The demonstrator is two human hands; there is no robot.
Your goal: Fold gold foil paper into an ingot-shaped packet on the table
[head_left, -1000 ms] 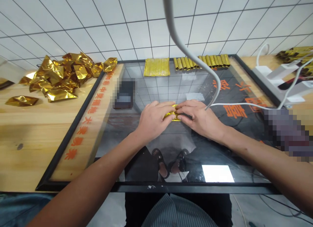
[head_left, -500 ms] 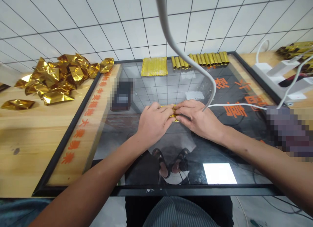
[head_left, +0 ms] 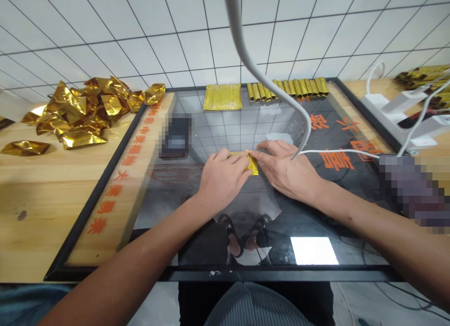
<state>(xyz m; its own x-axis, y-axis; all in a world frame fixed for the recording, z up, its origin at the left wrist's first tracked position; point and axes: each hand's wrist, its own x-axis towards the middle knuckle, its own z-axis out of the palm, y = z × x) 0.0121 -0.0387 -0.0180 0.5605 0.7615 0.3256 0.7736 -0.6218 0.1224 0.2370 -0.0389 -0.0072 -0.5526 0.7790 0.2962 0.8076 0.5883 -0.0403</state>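
Observation:
My left hand (head_left: 221,176) and my right hand (head_left: 286,169) meet over a small gold foil sheet (head_left: 251,163) lying on the glass-topped board (head_left: 246,129). Both hands press on the foil with their fingertips, the left from the left side and the right from the right. Only a small strip of the foil shows between the fingers. At the board's far edge lie a flat gold foil stack (head_left: 222,96) and a row of several rolled gold foil pieces (head_left: 288,87).
A heap of crumpled gold foil (head_left: 84,108) lies on the wooden table (head_left: 38,190) at the left. A white cable (head_left: 267,73) hangs down over the board. White power strips (head_left: 404,115) and more gold foil (head_left: 422,75) sit at the right.
The foil between my fingers has gone from a bunched lump to a flatter piece on the glass. My right fingers have spread out flatter over it.

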